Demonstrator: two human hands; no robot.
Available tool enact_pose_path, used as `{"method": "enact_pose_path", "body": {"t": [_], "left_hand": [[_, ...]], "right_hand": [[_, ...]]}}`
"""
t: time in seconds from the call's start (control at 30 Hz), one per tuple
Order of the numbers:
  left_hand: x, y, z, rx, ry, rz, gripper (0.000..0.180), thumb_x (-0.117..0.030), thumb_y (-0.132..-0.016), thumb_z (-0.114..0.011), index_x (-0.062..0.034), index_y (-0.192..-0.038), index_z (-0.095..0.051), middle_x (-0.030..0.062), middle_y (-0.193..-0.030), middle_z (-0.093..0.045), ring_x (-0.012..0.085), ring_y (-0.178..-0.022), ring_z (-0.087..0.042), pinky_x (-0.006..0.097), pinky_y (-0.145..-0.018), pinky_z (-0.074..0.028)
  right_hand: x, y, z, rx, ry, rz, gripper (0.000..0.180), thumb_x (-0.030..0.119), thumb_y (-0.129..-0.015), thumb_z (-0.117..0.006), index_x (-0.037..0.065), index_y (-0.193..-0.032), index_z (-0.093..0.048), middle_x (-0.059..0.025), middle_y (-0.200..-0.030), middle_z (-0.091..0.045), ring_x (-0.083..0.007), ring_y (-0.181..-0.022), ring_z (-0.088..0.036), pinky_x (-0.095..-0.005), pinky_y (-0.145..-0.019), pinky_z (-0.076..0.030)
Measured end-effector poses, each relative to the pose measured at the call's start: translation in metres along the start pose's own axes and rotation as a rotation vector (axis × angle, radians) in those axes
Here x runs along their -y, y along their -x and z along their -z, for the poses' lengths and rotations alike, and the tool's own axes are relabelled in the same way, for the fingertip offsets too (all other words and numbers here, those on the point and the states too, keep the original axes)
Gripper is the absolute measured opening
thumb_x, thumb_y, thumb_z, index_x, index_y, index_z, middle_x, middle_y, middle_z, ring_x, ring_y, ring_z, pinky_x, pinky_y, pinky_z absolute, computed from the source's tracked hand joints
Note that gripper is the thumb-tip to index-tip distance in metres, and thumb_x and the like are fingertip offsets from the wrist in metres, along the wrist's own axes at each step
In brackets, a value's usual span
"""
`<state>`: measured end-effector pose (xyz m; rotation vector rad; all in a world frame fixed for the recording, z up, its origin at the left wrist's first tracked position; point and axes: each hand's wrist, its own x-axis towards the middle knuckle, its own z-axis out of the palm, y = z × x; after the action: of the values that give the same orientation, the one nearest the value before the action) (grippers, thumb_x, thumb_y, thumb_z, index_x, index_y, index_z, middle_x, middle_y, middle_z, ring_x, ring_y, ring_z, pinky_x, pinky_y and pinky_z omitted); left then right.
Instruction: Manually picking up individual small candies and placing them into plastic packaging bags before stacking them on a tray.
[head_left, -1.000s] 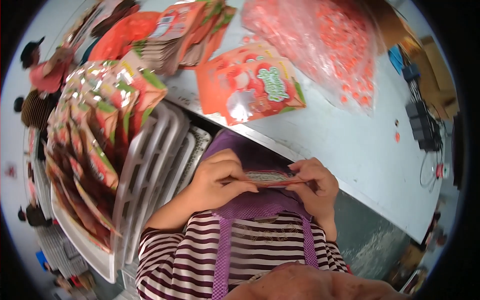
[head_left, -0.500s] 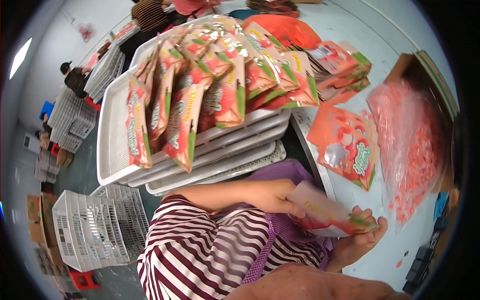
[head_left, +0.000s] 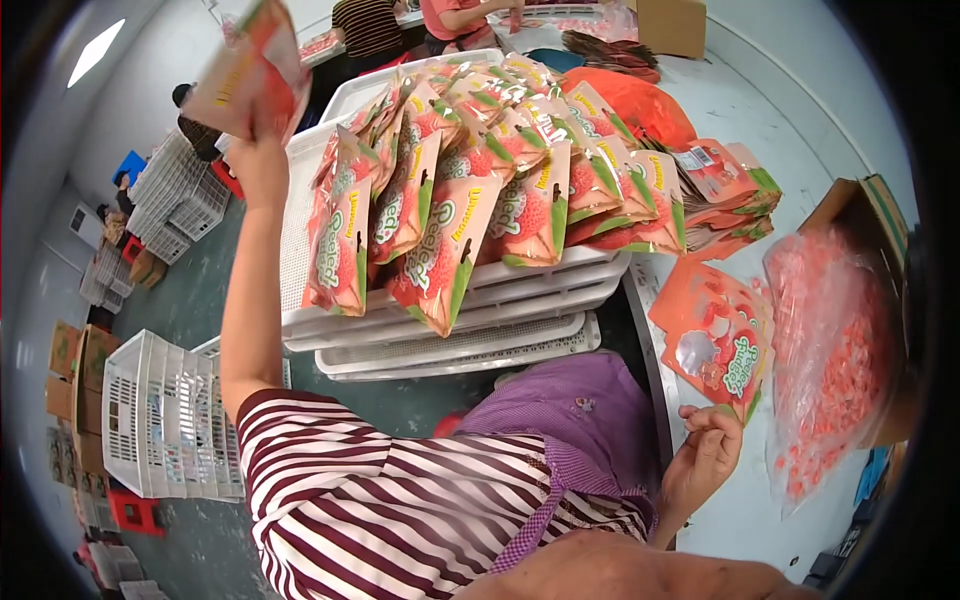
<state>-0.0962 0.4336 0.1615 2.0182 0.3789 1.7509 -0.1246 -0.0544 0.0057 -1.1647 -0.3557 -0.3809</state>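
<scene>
Your left hand (head_left: 258, 165) is up in the upper left of frame, grip pinching a sealed pouch (head_left: 250, 75) by its lower edge, above the near-left corner of the white trays (head_left: 470, 320). The filled pouches (head_left: 450, 200) overlap there in rows. Your right hand (head_left: 705, 460) sits lower right at the bench (head_left: 740, 520) edge, fingers loosely curled, empty, beside the flat pouch (head_left: 715, 340) and candy bag (head_left: 835, 360).

Left hand (head_left: 258, 160) raised, gripping; right hand (head_left: 705, 458) loosely curled.
</scene>
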Motion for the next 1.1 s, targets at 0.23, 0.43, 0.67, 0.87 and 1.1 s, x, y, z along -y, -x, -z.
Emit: {"method": "enact_pose_path", "body": {"t": [0.23, 0.43, 0.67, 0.87, 1.1], "left_hand": [[0.137, 0.052, -0.010, 0.711, -0.365, 0.308, 0.044, -0.031, -0.086, -0.053, -0.0090, -0.124, -0.051, 0.0168, -0.110, -0.060, 0.0280, -0.105, -0.057, 0.035, -0.090, -0.042], [0.102, 0.044, 0.019, 0.765, 0.134, 0.679, 0.063, -0.043, -0.088, -0.053, -0.0116, -0.138, -0.032, 0.0030, -0.122, -0.050, 0.0137, -0.105, -0.050, 0.028, -0.082, -0.040], [0.119, 0.042, 0.021, 0.716, 0.097, 0.654, 0.063, -0.044, -0.091, -0.047, -0.0047, -0.137, -0.032, 0.0106, -0.133, -0.042, 0.0210, -0.121, -0.042, 0.034, -0.098, -0.034], [0.024, 0.048, 0.026, 0.428, -0.035, 0.298, 0.059, -0.039, -0.092, -0.046, -0.0004, -0.135, -0.035, 0.0145, -0.135, -0.041, 0.0248, -0.122, -0.040, 0.033, -0.102, -0.029], [-0.133, 0.131, 0.038, 1.218, 1.017, -0.361, 0.039, -0.030, -0.088, -0.054, -0.0021, -0.115, -0.057, 0.0287, -0.118, -0.052, 0.0407, -0.106, -0.054, 0.049, -0.095, -0.040]], "right_hand": [[0.003, 0.008, 0.009, -0.081, 0.002, -0.061, 0.019, 0.016, -0.091, -0.052, -0.003, -0.094, -0.051, -0.0108, -0.079, -0.055, -0.0202, -0.075, -0.052, -0.0387, -0.080, -0.046], [-0.018, -0.012, 0.023, -0.279, 0.307, -0.151, 0.020, 0.009, -0.089, -0.052, -0.005, -0.104, -0.053, -0.0092, -0.088, -0.059, -0.0163, -0.081, -0.057, -0.0309, -0.080, -0.046], [-0.055, -0.078, 0.093, -0.178, 1.105, -0.059, 0.044, 0.021, -0.079, -0.066, 0.000, -0.115, -0.051, -0.0153, -0.108, -0.058, -0.0249, -0.097, -0.056, -0.0349, -0.085, -0.043], [-0.060, -0.095, 0.119, -0.086, 1.646, -0.315, 0.083, 0.038, -0.057, -0.080, 0.003, -0.123, -0.044, -0.0188, -0.116, -0.053, -0.0359, -0.108, -0.047, -0.0453, -0.089, -0.038], [-0.076, -0.086, 0.135, -0.308, 1.483, -0.168, 0.082, 0.027, -0.055, -0.083, 0.000, -0.122, -0.044, -0.0204, -0.115, -0.052, -0.0367, -0.106, -0.050, -0.0426, -0.090, -0.040]]}}
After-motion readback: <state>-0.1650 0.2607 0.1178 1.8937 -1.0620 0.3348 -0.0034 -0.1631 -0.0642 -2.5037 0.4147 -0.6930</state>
